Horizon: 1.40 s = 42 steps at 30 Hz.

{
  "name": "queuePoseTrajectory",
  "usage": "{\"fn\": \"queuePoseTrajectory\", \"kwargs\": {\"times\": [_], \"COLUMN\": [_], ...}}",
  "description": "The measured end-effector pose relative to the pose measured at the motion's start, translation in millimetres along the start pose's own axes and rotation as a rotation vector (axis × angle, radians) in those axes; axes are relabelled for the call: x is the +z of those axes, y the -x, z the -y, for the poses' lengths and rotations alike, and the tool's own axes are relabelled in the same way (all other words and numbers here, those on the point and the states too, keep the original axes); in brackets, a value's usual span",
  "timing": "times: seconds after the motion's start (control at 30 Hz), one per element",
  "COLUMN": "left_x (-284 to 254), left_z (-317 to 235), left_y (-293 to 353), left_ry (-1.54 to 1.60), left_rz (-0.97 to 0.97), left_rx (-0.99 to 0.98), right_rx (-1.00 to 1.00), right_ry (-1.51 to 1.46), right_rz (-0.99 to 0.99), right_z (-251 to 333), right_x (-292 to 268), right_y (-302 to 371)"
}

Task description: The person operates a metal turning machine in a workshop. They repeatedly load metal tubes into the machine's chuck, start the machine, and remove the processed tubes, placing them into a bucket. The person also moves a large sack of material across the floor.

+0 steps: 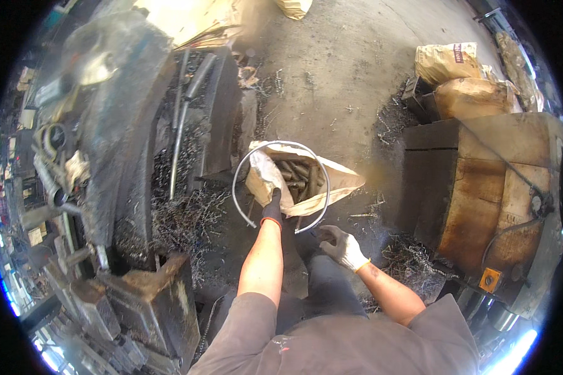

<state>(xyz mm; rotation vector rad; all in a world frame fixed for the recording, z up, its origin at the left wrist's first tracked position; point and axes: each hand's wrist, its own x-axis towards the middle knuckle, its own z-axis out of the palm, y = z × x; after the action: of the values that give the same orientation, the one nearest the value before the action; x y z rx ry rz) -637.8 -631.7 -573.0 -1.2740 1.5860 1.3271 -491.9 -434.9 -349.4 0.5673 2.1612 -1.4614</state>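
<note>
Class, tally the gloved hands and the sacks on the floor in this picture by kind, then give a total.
Gloved hands: 2, left hand and right hand
Open sack of metal rods: 1
Closed sacks: 3
Total: 6

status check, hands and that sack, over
Left hand in dark glove gripping rim of tan paper sack of metal rods. Right hand in white glove open, beside sack. Metal swarf alongside.
</note>
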Motion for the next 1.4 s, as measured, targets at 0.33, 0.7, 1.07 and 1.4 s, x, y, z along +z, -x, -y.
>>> {"fn": "queuePoseTrajectory", "kwargs": {"times": [0.33,0.7,1.07,1.4], "left_x": [-122,-85,-49,-116], "left_z": [128,-30,-178,-31], "left_y": [72,204,126,259], "left_ry": [-0.577,-1.445,-1.471,-1.041], "left_rz": [-0.443,-0.296,-0.473,-0.145], "left_rx": [0.489,0.94,0.679,1.248], "right_rx": [0.307,0.501,0.158,0.585], "right_ry": [-0.204,0.211,0.15,0.108], "right_rz": [-0.374,-0.287,-0.373,-0.216], "right_z": [-98,-64,-72,-216], "right_x": [-90,-42,-45,-16], "right_y": [-135,-163,-74,179]}}
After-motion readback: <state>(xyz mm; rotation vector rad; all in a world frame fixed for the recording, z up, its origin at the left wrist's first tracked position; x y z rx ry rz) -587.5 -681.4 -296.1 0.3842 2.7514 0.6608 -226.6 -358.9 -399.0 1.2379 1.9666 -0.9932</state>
